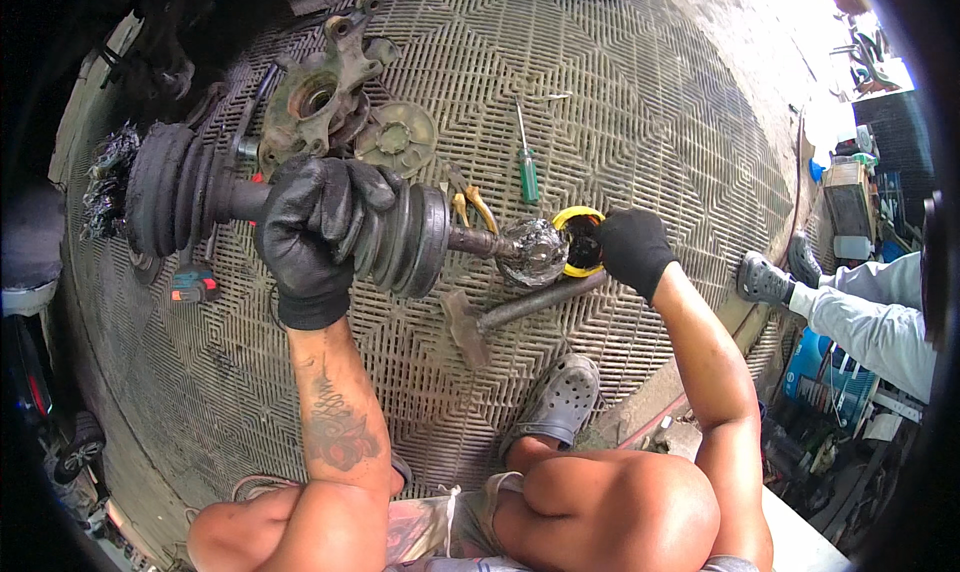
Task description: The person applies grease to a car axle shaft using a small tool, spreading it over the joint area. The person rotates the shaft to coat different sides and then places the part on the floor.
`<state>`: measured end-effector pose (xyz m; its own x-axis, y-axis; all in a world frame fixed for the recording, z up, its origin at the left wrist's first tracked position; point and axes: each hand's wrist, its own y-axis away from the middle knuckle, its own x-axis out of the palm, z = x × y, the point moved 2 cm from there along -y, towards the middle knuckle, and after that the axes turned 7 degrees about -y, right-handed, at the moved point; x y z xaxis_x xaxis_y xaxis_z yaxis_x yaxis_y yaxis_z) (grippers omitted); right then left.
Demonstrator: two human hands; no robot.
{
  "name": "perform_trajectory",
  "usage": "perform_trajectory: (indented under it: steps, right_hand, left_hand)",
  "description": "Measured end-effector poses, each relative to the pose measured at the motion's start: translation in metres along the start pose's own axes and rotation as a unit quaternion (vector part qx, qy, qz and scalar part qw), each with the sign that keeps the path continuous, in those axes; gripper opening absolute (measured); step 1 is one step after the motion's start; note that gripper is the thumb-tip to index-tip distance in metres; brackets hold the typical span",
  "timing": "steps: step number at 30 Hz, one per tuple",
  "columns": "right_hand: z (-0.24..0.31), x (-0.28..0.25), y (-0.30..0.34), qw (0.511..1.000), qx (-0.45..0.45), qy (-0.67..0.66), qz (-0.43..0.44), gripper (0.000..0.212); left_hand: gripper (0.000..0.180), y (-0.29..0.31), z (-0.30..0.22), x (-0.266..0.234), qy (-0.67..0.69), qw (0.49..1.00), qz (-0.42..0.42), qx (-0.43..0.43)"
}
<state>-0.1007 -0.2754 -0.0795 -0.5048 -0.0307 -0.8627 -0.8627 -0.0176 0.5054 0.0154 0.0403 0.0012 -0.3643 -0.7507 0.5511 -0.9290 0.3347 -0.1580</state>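
My left hand [320, 232], in a black glove, is wrapped round a drive axle [245, 200] beside one of its ribbed rubber boots [400, 237]. A second, larger boot [175, 190] is at the left end, with dark grease beyond it. The right-end joint [532, 252] is smeared with shiny grease. Close to that joint is a tub with a yellow rim [578, 213], dark grease inside. My right hand [636, 250], also black-gloved, is closed at the tub's right edge; its fingertips are hidden. Below lies a hammer [467, 329], its handle running toward the tub.
On the ribbed mat lie a green-handled screwdriver [528, 177], pliers [478, 207], a steering knuckle [318, 92], a round metal disc [397, 139] and a power-tool battery [194, 284]. Another person's leg [865, 307] and shoes are at right, near boxes and tools.
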Motion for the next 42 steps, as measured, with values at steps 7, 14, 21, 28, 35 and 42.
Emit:
perform_trajectory:
  steps: [7, 14, 21, 28, 35, 42]
  right_hand:
    - [-0.004, 0.009, -0.001, 0.998, -0.026, -0.056, 0.014, 0.016]
    - [0.005, 0.027, -0.006, 0.977, -0.075, -0.198, 0.02, 0.018]
    - [0.001, 0.027, 0.001, 0.909, -0.077, -0.407, 0.037, 0.023]
    - [-0.001, 0.035, 0.024, 0.81, 0.051, -0.584, 0.01, 0.02]
    - [0.003, 0.063, 0.054, 0.89, -0.117, -0.418, -0.143, 0.011]
    - [0.012, 0.064, 0.061, 0.657, 0.098, -0.746, -0.049, 0.006]
  left_hand:
    - [0.035, 0.0, 0.002, -0.001, -0.033, 0.999, -0.001, 0.004]
    - [0.033, 0.002, 0.008, -0.015, -0.024, 0.998, -0.048, 0.014]
    - [0.038, 0.001, 0.007, -0.006, -0.004, 1.0, 0.005, 0.002]
    - [0.042, 0.0, -0.002, -0.003, -0.044, 0.998, 0.046, -0.004]
    - [0.04, -0.002, -0.001, -0.006, -0.041, 0.998, 0.051, 0.004]
    - [0.039, 0.001, 0.001, -0.007, -0.062, 0.997, 0.039, 0.016]
